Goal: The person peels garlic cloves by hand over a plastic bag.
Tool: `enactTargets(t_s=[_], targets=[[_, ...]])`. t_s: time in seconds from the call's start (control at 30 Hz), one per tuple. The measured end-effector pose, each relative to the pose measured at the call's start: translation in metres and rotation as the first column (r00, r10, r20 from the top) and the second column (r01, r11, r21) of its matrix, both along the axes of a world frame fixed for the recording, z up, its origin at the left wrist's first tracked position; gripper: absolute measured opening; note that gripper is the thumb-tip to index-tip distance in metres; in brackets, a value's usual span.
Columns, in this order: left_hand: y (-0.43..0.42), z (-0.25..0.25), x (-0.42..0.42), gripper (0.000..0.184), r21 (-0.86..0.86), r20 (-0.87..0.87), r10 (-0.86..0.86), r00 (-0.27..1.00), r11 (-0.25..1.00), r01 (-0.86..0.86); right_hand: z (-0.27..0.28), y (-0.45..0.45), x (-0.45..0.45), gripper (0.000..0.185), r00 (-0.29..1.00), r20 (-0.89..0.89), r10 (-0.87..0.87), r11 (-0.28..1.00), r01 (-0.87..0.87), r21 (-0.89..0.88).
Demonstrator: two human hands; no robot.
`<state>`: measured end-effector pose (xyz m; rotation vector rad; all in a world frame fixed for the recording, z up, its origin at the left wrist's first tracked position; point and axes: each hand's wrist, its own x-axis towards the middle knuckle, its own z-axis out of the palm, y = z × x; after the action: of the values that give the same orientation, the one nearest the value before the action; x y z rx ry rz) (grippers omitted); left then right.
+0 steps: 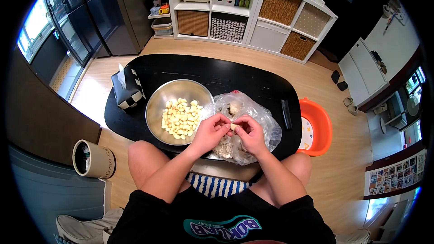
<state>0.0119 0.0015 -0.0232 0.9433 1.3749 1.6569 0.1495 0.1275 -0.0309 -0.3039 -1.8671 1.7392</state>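
Observation:
Both hands meet over a clear plastic bag [266,131] on the black table. Between the fingertips of my left hand [211,131] and my right hand [249,132] is a small pale garlic clove [233,127], pinched from both sides. The bag lies spread out beneath them, with papery garlic skins [224,148] in its near part and a whole garlic bulb [233,108] toward the back. Just left of the bag stands a steel bowl [155,104] with many peeled garlic cloves [181,118] in it.
The low black table [199,67] carries a checkered tissue box [127,88] at left and a dark, narrow object [286,114] at right. An orange tub [323,129] stands off the table's right end. A cream bin [101,160] is on the floor at left.

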Motion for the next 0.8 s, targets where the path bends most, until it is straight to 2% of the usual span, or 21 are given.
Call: enactTargets(t_s=[0.23,0.3,0.33,0.4,0.63,0.8], targets=[[0.0,-0.001,0.001,0.008,0.03,0.048,0.014,0.999,0.999,-0.015,0.0,-0.001,-0.002,0.017,0.999,-0.043,-0.025,1.0,0.024,-0.006],[0.0,-0.002,0.0,0.008,-0.026,0.007,0.057,0.998,0.998,-0.057,0.0,0.001,-0.001,0.016,0.998,0.006,-0.067,0.964,0.063,0.259],[0.0,-0.002,0.001,0.008,-0.025,0.007,0.057,0.998,0.998,-0.057,0.001,0.001,-0.001,0.016,0.998,0.006,-0.066,0.964,0.063,0.26],[-0.001,0.0,0.001,0.009,-0.07,-0.041,0.077,0.996,0.994,-0.079,0.006,-0.002,-0.001,0.018,0.994,0.018,-0.111,0.932,0.098,0.349],[-0.002,0.003,0.003,0.01,-0.117,-0.185,0.08,0.979,0.988,-0.103,0.01,-0.005,-0.003,0.022,0.99,0.012,-0.14,0.915,0.125,0.383],[-0.003,0.01,0.005,0.01,-0.167,-0.341,0.075,0.937,0.976,-0.139,0.015,-0.007,-0.002,0.023,0.993,0.077,-0.094,0.888,0.049,0.457]])
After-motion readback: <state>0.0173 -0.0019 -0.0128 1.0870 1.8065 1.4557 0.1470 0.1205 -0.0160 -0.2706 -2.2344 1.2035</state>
